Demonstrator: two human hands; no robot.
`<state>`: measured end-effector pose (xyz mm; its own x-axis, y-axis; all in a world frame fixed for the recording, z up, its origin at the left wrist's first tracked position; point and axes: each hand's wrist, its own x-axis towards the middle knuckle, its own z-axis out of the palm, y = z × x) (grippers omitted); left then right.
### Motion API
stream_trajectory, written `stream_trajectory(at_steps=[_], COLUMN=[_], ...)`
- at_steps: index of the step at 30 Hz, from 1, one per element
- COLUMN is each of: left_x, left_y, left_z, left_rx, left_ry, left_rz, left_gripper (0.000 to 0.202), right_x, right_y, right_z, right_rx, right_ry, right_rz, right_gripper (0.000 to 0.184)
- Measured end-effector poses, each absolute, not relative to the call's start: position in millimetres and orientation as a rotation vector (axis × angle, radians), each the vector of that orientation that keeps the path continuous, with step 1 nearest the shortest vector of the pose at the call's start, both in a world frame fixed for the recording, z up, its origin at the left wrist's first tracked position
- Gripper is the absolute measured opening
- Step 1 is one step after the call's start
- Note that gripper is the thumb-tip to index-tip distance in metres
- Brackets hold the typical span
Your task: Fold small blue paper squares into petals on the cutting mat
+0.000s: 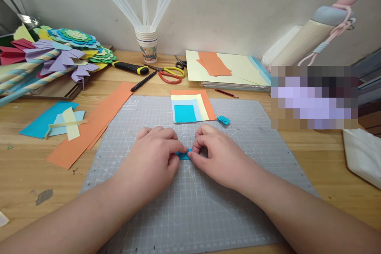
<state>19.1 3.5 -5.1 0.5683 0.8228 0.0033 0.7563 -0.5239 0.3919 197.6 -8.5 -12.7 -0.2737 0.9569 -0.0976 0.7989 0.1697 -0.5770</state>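
A small piece of blue paper [184,154] lies folded on the grey cutting mat [226,214], partly covered by my fingers. My left hand [157,154] grips its left side with thumb and forefinger. Pinching the right end is my right hand [217,154], its fingers curled. Just beyond the hands sits a stack of square papers [209,103], orange, yellow, light blue and blue from largest to smallest. To the right of that stack rests a small folded blue paper piece [223,120].
Orange paper strips [89,127] and a blue sheet [44,121] lie left. Behind are a box cutter [131,67], a black pen [144,81], scissors [171,74], a pencil [226,93], stacked paper [247,71], paper cups [148,45] with white strips, and paper flowers [71,39].
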Motion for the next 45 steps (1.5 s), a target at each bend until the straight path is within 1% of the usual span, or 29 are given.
stream_trajectory(at_steps=[4, 8, 9, 11, 13, 16, 21, 26, 31, 36, 41, 45], left_x=[16, 11, 10, 8, 6, 4, 5, 5, 5, 5, 3, 4], left_y=[7, 12, 13, 14, 14, 13, 11, 11, 10, 10, 11, 10], left_z=[-3, 0, 0, 0, -2, -4, -5, -6, -4, -3, -4, -4], left_rx=[2.575, 2.627, 2.622, 2.601, 2.586, 2.577, 2.58, 2.579, 2.578, 2.58, 2.58, 2.58], left_ry=[1.184, 1.137, 1.142, 1.158, 1.168, 1.174, 1.175, 1.178, 1.187, 1.182, 1.176, 1.175], left_rz=[0.188, 0.105, 0.093, 0.081, 0.089, 0.111, 0.124, 0.153, 0.144, 0.134, 0.126, 0.131], left_gripper=[0.042, 0.053, 0.055, 0.057, 0.057, 0.054, 0.048, 0.048, 0.048, 0.049, 0.052, 0.056], right_x=[197, 199, 200, 201, 202, 200, 193, 192, 192, 187, 188, 191], right_y=[-8, -13, -15, -20, -24, -28, -33, -39, -41, -44, -47, -43], right_z=[-13, -10, -8, -5, -4, -5, -6, 0, -1, 3, 15, 21], right_rx=[-1.678, -1.582, -1.537, -1.427, -1.345, -1.3, -1.247, -1.255, -1.38, -1.607, -1.915, -1.961], right_ry=[-2.178, -2.167, -2.178, -2.288, -2.455, -2.613, -2.668, -2.669, -2.603, -2.562, -2.518, -2.536], right_rz=[0.768, 0.733, 0.723, 0.658, 0.529, 0.418, 0.427, 0.506, 0.522, 0.597, 0.509, 0.479], right_gripper=[0.015, 0.008, 0.008, 0.015, 0.022, 0.026, 0.026, 0.029, 0.036, 0.037, 0.046, 0.046])
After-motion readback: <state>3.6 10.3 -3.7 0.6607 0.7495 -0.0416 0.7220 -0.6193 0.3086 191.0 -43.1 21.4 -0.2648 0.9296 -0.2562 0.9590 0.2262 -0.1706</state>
